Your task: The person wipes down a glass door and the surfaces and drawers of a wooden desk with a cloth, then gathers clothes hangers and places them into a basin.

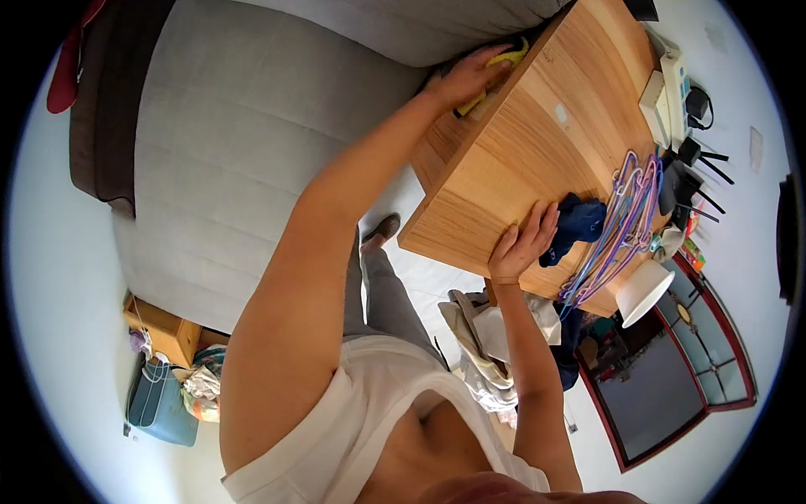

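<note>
My left hand [474,80] reaches to the side of the wooden table, below its top. It holds a yellow cloth [510,59] with dark edging, its fingers closed over it; part of the cloth is hidden behind the hand and the tabletop edge. My right hand [525,244] lies on the wooden tabletop [512,176], palm down with fingers stretched out. Its fingertips are beside a bunched navy cloth [575,225] and seem to touch it.
A pile of plastic hangers [617,223] lies past the navy cloth. Black routers [682,181], a power strip [674,92] and a white bowl-like container [645,292] stand along the wall. A grey sofa [260,126] is at left; clothes [483,336] hang below the table's near end.
</note>
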Motion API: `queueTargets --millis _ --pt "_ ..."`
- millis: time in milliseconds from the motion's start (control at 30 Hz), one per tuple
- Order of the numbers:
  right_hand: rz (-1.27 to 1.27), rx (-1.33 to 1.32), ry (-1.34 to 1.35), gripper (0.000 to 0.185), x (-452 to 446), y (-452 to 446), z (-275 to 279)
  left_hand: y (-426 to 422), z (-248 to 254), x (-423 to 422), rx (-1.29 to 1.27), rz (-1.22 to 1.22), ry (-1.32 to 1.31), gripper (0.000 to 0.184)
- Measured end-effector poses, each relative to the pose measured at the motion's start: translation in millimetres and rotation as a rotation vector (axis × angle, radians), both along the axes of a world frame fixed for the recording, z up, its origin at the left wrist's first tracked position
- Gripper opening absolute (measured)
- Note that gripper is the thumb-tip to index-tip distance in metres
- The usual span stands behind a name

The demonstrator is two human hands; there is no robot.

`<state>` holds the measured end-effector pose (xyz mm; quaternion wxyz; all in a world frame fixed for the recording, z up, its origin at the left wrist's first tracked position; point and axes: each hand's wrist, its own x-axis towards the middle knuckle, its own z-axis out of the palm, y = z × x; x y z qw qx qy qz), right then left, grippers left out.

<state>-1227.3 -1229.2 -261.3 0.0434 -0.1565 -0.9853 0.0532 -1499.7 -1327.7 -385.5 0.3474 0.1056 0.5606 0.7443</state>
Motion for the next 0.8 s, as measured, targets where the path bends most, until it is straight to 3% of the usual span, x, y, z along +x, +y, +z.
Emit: queueTargets --millis 200,333,400,467,567,667,767,800 --pt "0.012 -0.018 0.019 0.053 0 0 3 -10 -33 27 -0.086 0.102 -0.045 0.06" --pt "0.004 -0.006 0.013 0.053 5 2 -1 -51 -94 109 -0.256 0.165 -0.421 0.059" --pt "-0.008 -0.025 0.023 0.053 3 1 2 -75 -62 135 -0.273 0.166 -0.612 0.062" --pt "-0.022 -0.023 0.021 0.053 5 2 1 -93 -44 158 -0.133 0.134 -0.654 0.068" --pt "-0.037 -0.013 0.032 0.054 8 6 -3 -115 38 162 -0.039 0.154 -0.785 0.062" --pt "-0.053 -0.018 0.028 0.054 8 6 -1 -148 50 161 0.318 0.258 -0.941 0.052" --pt "-0.073 -0.033 0.046 0.054 10 7 -2 -163 102 146 0.22 0.377 -0.864 0.046" --pt "-0.083 -0.045 0.054 0.055 10 7 -1 -160 113 153 0.122 0.296 -0.732 0.044"
